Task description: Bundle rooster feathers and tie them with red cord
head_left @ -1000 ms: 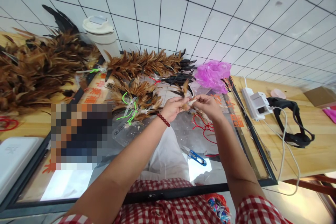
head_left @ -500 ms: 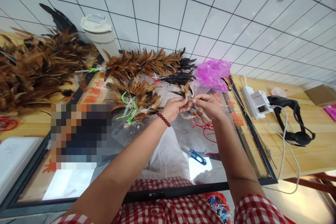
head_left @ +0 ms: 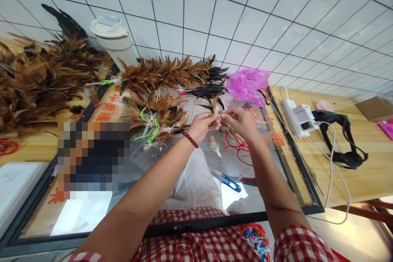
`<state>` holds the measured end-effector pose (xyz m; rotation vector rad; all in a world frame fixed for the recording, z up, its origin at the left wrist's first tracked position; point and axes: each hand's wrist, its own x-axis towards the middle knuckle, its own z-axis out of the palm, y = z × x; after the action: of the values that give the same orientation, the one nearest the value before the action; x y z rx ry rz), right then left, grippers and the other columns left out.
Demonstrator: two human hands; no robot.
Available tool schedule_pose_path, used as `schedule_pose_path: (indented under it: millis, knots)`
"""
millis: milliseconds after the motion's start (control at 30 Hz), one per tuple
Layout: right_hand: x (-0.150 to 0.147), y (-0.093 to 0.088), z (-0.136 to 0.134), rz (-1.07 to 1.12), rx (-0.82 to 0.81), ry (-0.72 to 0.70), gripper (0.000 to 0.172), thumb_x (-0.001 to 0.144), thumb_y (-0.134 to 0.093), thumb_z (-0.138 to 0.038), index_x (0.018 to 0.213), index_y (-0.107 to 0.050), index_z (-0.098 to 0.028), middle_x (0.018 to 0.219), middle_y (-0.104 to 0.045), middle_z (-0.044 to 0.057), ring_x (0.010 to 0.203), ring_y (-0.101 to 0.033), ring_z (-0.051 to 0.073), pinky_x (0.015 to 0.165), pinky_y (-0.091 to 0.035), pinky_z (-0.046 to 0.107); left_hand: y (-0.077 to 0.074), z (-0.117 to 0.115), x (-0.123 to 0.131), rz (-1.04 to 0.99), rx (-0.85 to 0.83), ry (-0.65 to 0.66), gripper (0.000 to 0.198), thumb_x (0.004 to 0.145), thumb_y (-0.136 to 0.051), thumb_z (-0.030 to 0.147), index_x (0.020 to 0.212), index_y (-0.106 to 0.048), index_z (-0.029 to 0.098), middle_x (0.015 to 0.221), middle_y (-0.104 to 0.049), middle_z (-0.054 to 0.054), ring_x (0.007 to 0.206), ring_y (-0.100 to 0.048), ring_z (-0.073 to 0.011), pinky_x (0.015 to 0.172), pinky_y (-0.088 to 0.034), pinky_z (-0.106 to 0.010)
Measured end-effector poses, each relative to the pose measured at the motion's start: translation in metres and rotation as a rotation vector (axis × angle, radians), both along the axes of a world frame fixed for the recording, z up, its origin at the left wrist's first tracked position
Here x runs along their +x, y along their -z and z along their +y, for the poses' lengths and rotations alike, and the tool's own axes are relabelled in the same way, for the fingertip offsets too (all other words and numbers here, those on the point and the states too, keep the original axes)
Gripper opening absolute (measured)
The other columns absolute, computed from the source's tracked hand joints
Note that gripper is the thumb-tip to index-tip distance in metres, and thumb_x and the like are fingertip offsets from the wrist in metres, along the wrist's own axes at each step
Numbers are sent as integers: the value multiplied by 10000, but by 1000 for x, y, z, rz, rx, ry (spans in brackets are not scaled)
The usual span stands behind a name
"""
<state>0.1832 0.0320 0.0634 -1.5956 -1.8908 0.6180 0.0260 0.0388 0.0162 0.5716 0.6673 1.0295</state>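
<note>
My left hand [head_left: 203, 126], with a beaded bracelet at the wrist, pinches a small brown-and-black feather bunch [head_left: 216, 105] between thumb and fingers. My right hand [head_left: 241, 122] is closed at the lower end of that bunch, fingertips almost touching the left; whether it grips the quills or a bit of fluff is too small to tell. Below the hands a pale downy feather [head_left: 216, 147] lies on the glass top beside red cord [head_left: 238, 144]. Blue thread snips [head_left: 229, 182] rest nearer my body. A feather bundle with green ties [head_left: 156, 116] lies left of my left hand.
A long brown feather garland [head_left: 168, 73], black feathers [head_left: 205, 90] and a pink plastic bag [head_left: 248, 85] line the back by the tiled wall. A white cup [head_left: 113, 41] stands beside a large feather pile [head_left: 46, 77]. A power strip [head_left: 296, 118] and black headband [head_left: 340, 139] are at right.
A pale downy feather now shows on the glass below my hands. My right hand has shifted slightly left and up at the bunch, while my left hand keeps its pinch.
</note>
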Motion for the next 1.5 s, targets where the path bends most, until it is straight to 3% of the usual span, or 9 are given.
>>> schedule_pose_path:
  millis: [167,333,500,633,967,1133,1300,1400,1500]
  knots:
    - [-17,-9,-19,-542,-291,-295,275,670,-733,-466,698,-679,-198,660,-650,33,597,-534,150,542,-318,254,2,3,-1,-63,-6,-116,212,716,-760,275,783,-661,99,685,-677,-33,586,-644,-91,546,-489,-182]
    - [-25,0,-21,-372,-337,-546,55,735,-640,-232,694,-642,-194,682,-647,6,629,-562,140,587,-384,253,0,3,-1,-52,-36,-128,185,722,-754,244,743,-659,87,685,-683,-52,616,-652,-103,619,-518,-210]
    - [-2,-3,-6,363,-293,-233,216,781,-623,-398,792,-549,-196,664,-620,-9,564,-591,125,547,-474,261,0,3,2,-36,-72,-99,140,712,-757,189,720,-664,84,751,-719,-83,663,-679,-126,714,-546,-262]
    - [3,4,3,562,-193,26,320,681,-725,-431,766,-509,-211,644,-618,-11,607,-651,156,575,-535,286,-1,1,2,41,-74,-24,144,708,-762,188,741,-674,79,751,-720,-101,669,-698,-162,678,-560,-281]
    - [-3,10,0,340,-42,23,140,755,-637,-322,765,-546,-216,698,-652,15,641,-645,172,641,-519,315,0,-2,5,232,45,92,179,730,-734,193,615,-654,81,566,-653,-61,443,-588,-100,447,-469,-203]
    - [5,3,1,-87,108,-7,120,795,-589,-263,862,-643,-179,825,-662,58,724,-604,163,700,-451,289,2,-1,7,178,76,-121,192,715,-746,247,648,-649,95,540,-611,-18,432,-537,-73,416,-403,-186]
    - [1,3,-2,-518,-24,-234,109,768,-574,-160,773,-684,-159,820,-658,84,760,-585,173,693,-401,276,-1,1,4,106,62,-263,250,683,-767,322,725,-653,104,588,-630,-3,477,-554,-66,460,-429,-184]
    - [4,1,-3,-382,-58,-208,127,778,-560,-165,713,-669,-159,683,-640,45,645,-561,144,636,-396,264,-1,1,3,96,53,-269,264,679,-770,333,733,-648,106,597,-644,-8,490,-572,-71,488,-454,-190]
    - [12,-7,-1,90,-189,-87,178,768,-636,-339,777,-658,-162,619,-625,13,546,-547,122,559,-422,251,-1,0,3,97,32,-201,251,693,-766,318,728,-650,99,650,-682,-43,565,-635,-100,583,-515,-223]
